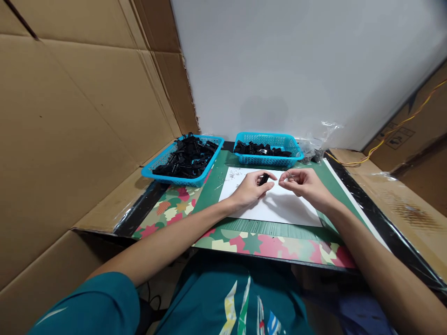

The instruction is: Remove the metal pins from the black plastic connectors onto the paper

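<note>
Fingers and thumb of my left hand (252, 188) are closed round a small black part (263, 179), above a white sheet (279, 211). Close by on the right, my right hand (303, 185) has its thumb and fingertips pinched together; something thin and shiny seems to show at them, too small to make out. A small gap separates the two hands. Tiny metal pieces (234, 174) lie scattered on the sheet's upper left corner, beside my left hand.
A blue basket (200, 180) heaped with black parts stands at the left. Another blue basket (270, 161) with black parts is behind the sheet, with clear plastic bags (312, 150) beside it. Cardboard (87, 107) walls the left side. A yellow-orange wire (379, 145) runs at the right.
</note>
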The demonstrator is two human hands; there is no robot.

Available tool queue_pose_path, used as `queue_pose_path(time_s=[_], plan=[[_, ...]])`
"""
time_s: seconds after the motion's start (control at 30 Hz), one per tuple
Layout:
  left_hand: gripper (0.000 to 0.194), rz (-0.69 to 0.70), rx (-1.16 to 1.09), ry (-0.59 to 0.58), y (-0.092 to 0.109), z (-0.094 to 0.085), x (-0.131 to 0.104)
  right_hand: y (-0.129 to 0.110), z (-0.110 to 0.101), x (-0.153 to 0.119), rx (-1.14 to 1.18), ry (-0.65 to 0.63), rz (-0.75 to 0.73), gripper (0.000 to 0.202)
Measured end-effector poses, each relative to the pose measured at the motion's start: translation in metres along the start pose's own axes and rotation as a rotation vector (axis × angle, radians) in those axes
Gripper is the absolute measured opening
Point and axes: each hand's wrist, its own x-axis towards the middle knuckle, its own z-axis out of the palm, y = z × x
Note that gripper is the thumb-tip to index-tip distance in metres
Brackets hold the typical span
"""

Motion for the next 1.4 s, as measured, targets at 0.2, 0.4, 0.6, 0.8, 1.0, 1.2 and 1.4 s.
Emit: queue_pose_path(time_s=[0.2, 0.4, 0.6, 0.8, 1.0, 1.2, 1.4], plan=[[0.037, -0.040, -0.080, -0.153, 0.006, -0.004, 0.002, -0.002, 0.000, -0.001, -0.097, 0.201, -0.062, 0.035], [0.049, -0.032, 0.071, -0.268, 0.006, -0.005, -0.001, 0.003, 0.001, 0.002, -0.065, 0.283, -0.031, 0.033], [0.048, 0.116, 0.575, -0.135, 0.002, -0.002, -0.006, 0.011, -0.002, 0.006, 0.018, 0.229, 0.174, 0.033], [0.050, 0.124, 0.696, -0.159, 0.004, 0.005, -0.009, 0.024, -0.003, 0.010, -0.160, 0.130, 0.197, 0.022], [0.053, 0.091, 0.684, -0.183, 0.006, 0.007, -0.012, 0.028, -0.003, 0.013, -0.364, 0.116, 0.103, 0.014], [0.041, 0.115, 0.755, -0.167, 0.004, 0.009, -0.013, 0.022, -0.011, 0.011, -0.514, 0.030, 0.120, 0.014], [0.037, 0.151, 0.803, -0.166, 0.002, 0.009, -0.013, 0.020, -0.010, 0.010, -0.536, 0.047, 0.107, 0.014]])
